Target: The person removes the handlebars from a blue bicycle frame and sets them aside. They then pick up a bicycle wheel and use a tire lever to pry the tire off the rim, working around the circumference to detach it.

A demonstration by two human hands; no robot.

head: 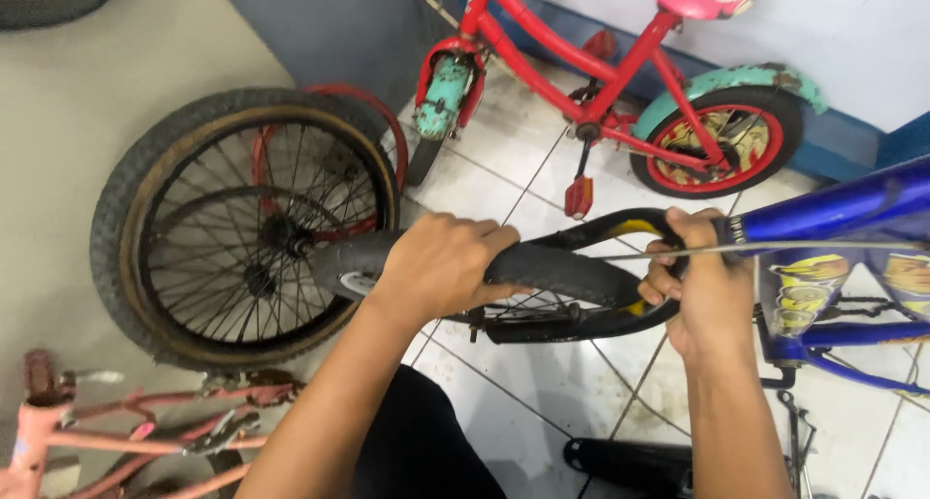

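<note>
My left hand [441,265] grips the black tyre [557,269] of a small bicycle wheel from above, fingers wrapped over its tread. My right hand [699,281] closes around the black fork blade [601,230] of a blue bicycle frame [833,211], right beside the wheel's far end. The wheel sits between the black fork blades, its spokes [528,310] showing below the tyre. A thin cable [775,248] runs from my right hand toward the right edge.
A loose spoked wheel with a worn tyre [242,228] leans at the left. A small red bicycle with teal mudguards [620,82] stands at the back. A pink frame [126,431] lies at the bottom left. The floor is white tile [542,402].
</note>
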